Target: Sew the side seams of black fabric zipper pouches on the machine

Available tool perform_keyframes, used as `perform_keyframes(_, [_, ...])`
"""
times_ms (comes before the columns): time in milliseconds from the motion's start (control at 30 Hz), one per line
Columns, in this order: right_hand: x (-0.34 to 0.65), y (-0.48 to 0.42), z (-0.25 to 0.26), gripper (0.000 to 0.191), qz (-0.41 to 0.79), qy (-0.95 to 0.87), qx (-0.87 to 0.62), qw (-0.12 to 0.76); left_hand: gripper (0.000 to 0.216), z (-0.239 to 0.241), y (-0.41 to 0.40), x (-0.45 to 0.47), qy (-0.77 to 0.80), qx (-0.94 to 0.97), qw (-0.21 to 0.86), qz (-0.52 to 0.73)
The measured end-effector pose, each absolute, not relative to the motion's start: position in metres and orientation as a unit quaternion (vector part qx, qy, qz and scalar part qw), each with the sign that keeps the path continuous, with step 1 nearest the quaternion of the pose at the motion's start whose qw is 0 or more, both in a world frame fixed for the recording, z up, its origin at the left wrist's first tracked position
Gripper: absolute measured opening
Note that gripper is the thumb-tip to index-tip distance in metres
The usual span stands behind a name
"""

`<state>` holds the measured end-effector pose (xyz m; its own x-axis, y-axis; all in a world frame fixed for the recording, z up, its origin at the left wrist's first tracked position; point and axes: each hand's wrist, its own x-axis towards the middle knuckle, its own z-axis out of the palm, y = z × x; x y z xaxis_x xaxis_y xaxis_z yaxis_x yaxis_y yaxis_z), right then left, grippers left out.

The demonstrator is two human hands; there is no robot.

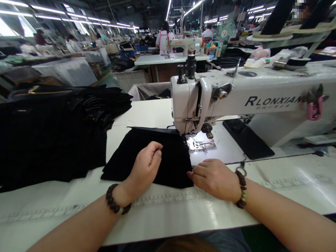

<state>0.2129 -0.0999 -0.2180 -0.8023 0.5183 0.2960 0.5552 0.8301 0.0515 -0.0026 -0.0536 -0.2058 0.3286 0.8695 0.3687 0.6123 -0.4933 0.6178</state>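
- Machine (240,99) on table (181,218), foot (190,136) at cloth's far right corner.
- Black stack (46,136) left; cloth (169,155) flat before machine.
- Left hand (146,165) curled on cloth (pinch unclear); right hand (214,178) flat, fingertips at its edge.
- Risk: light hold, cloth may skew under foot.

Matt black cloth piece (153,155) (velvety), glossy white enamelled sewing machine (240,101), smooth white laminate table (209,212)

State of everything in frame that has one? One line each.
black fabric piece, flat on table, far edge under sewing machine.
left hand, loosely curled, resting on the fabric.
right hand, fingers out, fingertips at fabric's right edge.
sewing machine, needle lamp lit.
black stack, piled at left, untouched.
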Motion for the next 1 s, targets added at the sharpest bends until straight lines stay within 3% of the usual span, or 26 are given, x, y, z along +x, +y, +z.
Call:
perform_keyframes(100, [0.215,-0.099,-0.218,0.019,-0.053,-0.957,-0.267,0.100,0.015,-0.207,-0.047,-0.006,0.497,0.776,0.139,0.361])
perform_keyframes(233, [0.215,-0.100,-0.214,0.018,-0.042,-0.962,-0.253,0.089,0.013,-0.209,-0.053,-0.004,0.400,0.834,0.073,0.373])
perform_keyframes(467, [0.214,-0.107,-0.206,0.028,-0.037,-0.967,-0.239,0.086,0.030,-0.212,-0.077,0.012,0.211,0.950,0.003,0.229])
perform_keyframes(700, [0.217,-0.107,-0.206,0.023,0.016,-0.973,-0.228,0.033,0.025,-0.216,-0.069,0.009,0.121,0.964,0.091,0.217])
perform_keyframes(1000, [0.223,-0.107,-0.206,0.011,0.075,-0.970,-0.232,-0.004,0.023,-0.225,-0.076,0.014,0.115,0.964,0.058,0.232])
